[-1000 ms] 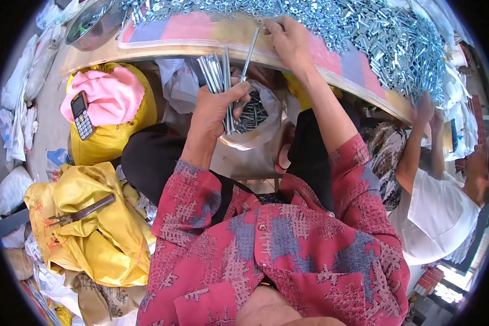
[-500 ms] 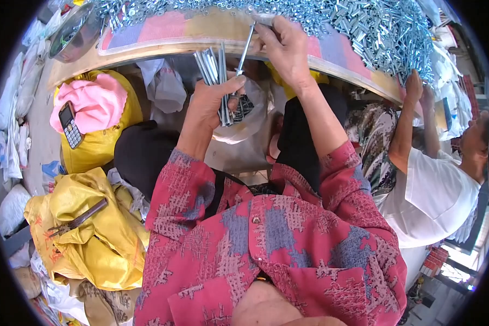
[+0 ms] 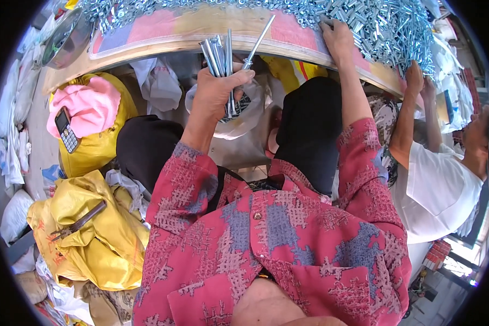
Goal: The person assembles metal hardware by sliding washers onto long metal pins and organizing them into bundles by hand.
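Note:
My left hand (image 3: pixel 221 92) is closed around a bundle of long silvery bolts (image 3: pixel 216 54), held below the front of the table. One thin bolt (image 3: pixel 260 39) slants away from the others, by the thumb, with a small ring-like part low on its shaft. Up at the table edge, my right hand (image 3: pixel 338 42) has its fingers curled together against the near rim of a pile of small metal tubes (image 3: pixel 367 30); whatever is between its fingertips is hidden. Under my left hand hangs a whitish bag (image 3: pixel 242 127) with dark metal pieces inside.
Nuts and washers (image 3: pixel 201 16) spread along the striped tabletop (image 3: pixel 163 33). A metal bowl (image 3: pixel 68 41) stands at far left. A phone (image 3: pixel 67 130) and pink cloth (image 3: pixel 95 106) rest on a yellow sack. Pliers (image 3: pixel 81 220) lie on yellow sacking. A co-worker in white (image 3: pixel 437 190) reaches in from the right.
My right hand has left the tip of the slanting bolt and moved right to the pile's edge. That bolt now tilts further right, its shaft uncovered. My left hand keeps its grip.

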A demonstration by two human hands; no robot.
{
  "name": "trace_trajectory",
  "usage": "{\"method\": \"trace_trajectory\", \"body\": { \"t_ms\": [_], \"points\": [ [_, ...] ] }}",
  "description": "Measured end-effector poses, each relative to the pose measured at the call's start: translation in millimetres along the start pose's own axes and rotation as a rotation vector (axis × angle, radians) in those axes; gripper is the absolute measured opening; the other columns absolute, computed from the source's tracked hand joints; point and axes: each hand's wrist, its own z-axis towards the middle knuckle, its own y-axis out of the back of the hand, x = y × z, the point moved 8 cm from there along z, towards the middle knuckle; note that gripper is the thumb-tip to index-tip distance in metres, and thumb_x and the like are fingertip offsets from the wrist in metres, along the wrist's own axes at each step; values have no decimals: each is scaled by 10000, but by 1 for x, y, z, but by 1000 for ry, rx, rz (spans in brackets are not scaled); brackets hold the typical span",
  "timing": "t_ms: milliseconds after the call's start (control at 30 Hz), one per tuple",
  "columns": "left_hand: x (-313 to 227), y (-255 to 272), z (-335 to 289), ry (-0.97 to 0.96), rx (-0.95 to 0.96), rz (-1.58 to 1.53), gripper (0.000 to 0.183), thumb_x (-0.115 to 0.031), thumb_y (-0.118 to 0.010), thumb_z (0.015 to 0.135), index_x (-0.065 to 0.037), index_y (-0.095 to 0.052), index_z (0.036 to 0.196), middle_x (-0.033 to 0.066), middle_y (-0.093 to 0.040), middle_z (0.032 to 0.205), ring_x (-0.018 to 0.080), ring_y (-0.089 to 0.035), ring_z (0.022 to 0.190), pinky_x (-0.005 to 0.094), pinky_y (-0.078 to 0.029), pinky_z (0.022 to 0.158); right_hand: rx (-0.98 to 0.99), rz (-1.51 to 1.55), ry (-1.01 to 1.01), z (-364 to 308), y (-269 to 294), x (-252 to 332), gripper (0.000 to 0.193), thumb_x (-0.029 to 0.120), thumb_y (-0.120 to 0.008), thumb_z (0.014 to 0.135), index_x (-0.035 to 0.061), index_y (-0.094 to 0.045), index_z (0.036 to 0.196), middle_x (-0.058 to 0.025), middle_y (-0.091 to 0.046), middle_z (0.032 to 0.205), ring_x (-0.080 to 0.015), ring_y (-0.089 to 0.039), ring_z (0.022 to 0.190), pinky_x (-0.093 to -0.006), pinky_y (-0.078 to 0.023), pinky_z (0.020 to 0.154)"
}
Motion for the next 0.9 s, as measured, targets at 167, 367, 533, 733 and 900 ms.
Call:
{"method": "trace_trajectory", "body": {
  "t_ms": [167,367,533,733,900],
  "points": [
    [3,1,5,17,-35,79,271,-74,-792,710,44,-642,903,79,-645,700,97,-528,472,210,-394,420,-59,110,20,-3,8,1,374,366,-627,833,24,-688,973,-208,-664,847,-360,-637,790,-422,-493,726],
    [14,2,2,180,-1,-83,311,-39,-773,715,52,-602,958,117,-644,729,117,-535,478,219,-407,416,157,725,-117,-30,35,88,277,280,-652,851,9,-645,791,-56,-604,652,-160,-553,580,-313,-439,555],
    [7,1,-3,189,62,-51,239,-48,-722,755,45,-598,936,113,-629,737,107,-487,471,221,-386,419,272,1010,-155,-37,6,118,258,235,-588,851,4,-622,743,-154,-639,689,-279,-643,651,-407,-493,574],
    [1,6,-11,183,59,-38,227,-51,-725,752,32,-590,915,118,-621,711,111,-491,464,215,-376,404,392,1186,-53,-42,18,147,233,251,-681,882,41,-662,783,44,-539,636,-29,-439,571,-195,-326,510],
    [3,14,-16,202,88,-153,237,-49,-733,738,15,-595,921,110,-616,724,120,-458,439,236,-384,411,605,1325,0,-36,20,167,197,227,-672,888,34,-673,853,41,-541,639,-23,-426,559,-181,-326,506]
  ]
}}
